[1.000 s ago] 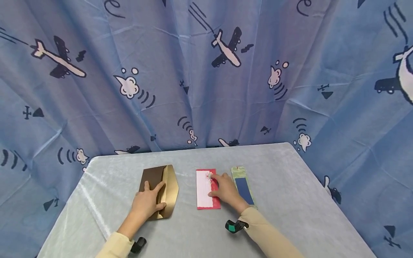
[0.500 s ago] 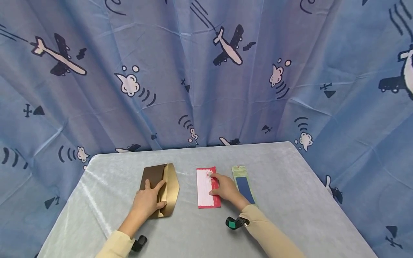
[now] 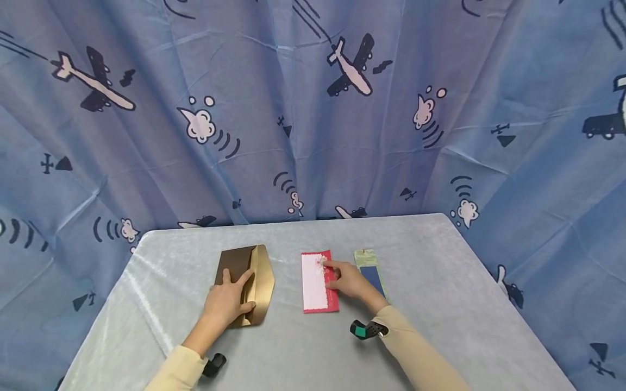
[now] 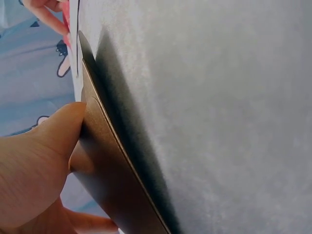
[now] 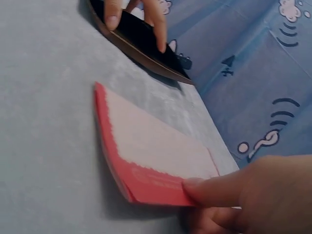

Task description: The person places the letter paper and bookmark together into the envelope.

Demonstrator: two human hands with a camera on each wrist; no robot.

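Note:
A brown and gold envelope point(image 3: 239, 266) lies on the left of the table with its gold flap point(image 3: 264, 285) unfolded to the right. My left hand point(image 3: 225, 304) rests on it with spread fingers; in the left wrist view the thumb point(image 4: 66, 124) lies against the envelope point(image 4: 109, 161). Mid-table is a red card point(image 3: 315, 282) with a pale panel and a small flower print. At its right side my right hand point(image 3: 352, 281) pinches the card. The right wrist view shows the thumb point(image 5: 214, 189) on top of the card point(image 5: 156, 141) and curled fingers below.
A green card with a blue panel point(image 3: 371, 277) lies just right of the red card, partly behind my right hand. Pale cloth covers the table point(image 3: 274, 358). A blue curtain point(image 3: 264, 108) printed with airplanes hangs behind the far edge.
My right hand has shifted slightly right on the red card, its thumb going from the pale panel to the red border. The left hand stays on the envelope. The head view has tilted slightly.

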